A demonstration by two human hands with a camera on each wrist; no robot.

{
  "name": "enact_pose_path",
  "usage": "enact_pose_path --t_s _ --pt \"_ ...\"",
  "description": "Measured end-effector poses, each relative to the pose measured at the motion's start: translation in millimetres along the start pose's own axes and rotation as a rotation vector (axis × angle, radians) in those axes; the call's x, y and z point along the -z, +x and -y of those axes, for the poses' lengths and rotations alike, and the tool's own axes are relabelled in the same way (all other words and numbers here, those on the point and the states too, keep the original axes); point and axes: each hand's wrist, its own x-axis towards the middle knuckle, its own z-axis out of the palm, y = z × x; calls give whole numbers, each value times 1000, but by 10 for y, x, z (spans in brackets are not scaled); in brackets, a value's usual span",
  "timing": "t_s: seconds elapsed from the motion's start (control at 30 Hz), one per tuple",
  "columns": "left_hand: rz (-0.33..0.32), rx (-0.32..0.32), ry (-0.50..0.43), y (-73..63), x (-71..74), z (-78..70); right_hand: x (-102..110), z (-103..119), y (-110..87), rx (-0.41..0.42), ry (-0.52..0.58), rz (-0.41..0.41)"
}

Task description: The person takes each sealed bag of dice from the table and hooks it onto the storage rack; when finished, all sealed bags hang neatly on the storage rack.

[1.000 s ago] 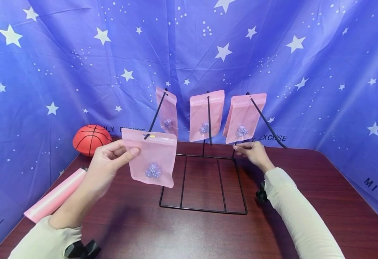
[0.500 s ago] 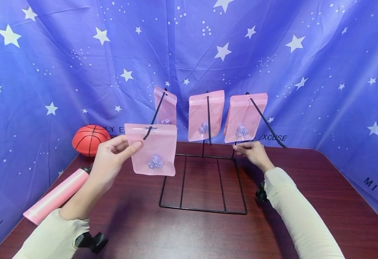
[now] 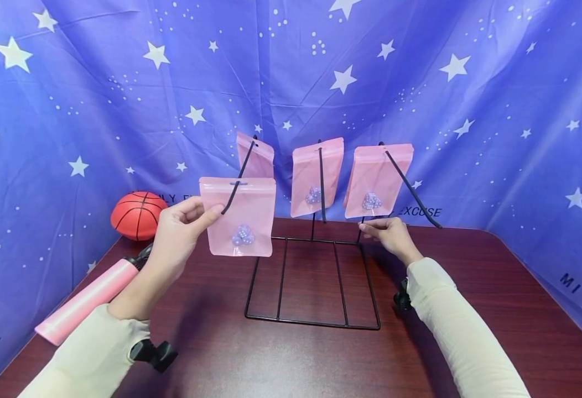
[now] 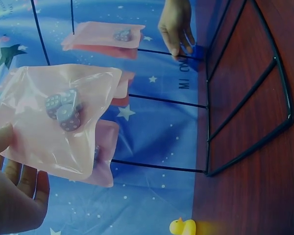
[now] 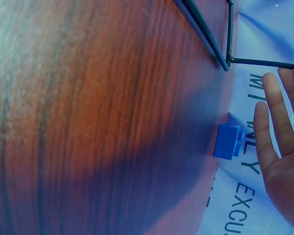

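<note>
My left hand (image 3: 178, 232) pinches the left edge of a pink zip bag (image 3: 236, 213) between thumb and fingers. Purple dice (image 3: 243, 236) show through its lower part. The left prong (image 3: 232, 194) of a black wire display rack (image 3: 313, 321) passes through the hang hole, its tip in front of the bag. Behind it another pink bag (image 3: 258, 157) hangs on the same prong, partly hidden. Pink bags hang on the middle prong (image 3: 322, 185) and the right prong (image 3: 410, 188) too. With thumb and fingertips, my right hand (image 3: 390, 235) holds the rack's right upright (image 5: 264, 63).
A red toy basketball (image 3: 138, 215) and a pink bottle (image 3: 89, 301) with a black cap are at the table's left. A yellow rubber duck (image 4: 183, 226) and a blue toy block (image 5: 228, 141) stand near the back edge. A starry blue curtain (image 3: 291, 66) hangs behind.
My left hand has moved up and slightly right, carrying the bag farther back along the left prong. The right hand stays on the upright.
</note>
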Motion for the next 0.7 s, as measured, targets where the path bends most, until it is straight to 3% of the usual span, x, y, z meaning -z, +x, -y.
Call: enact_pose_path --t_s 0.3,0.7 --pt "-50 15 45 118 -32 11 -10 -1 5 -13 12 -8" --pt "-78 25 14 285 -100 66 -3 -14 12 13 2 -10"
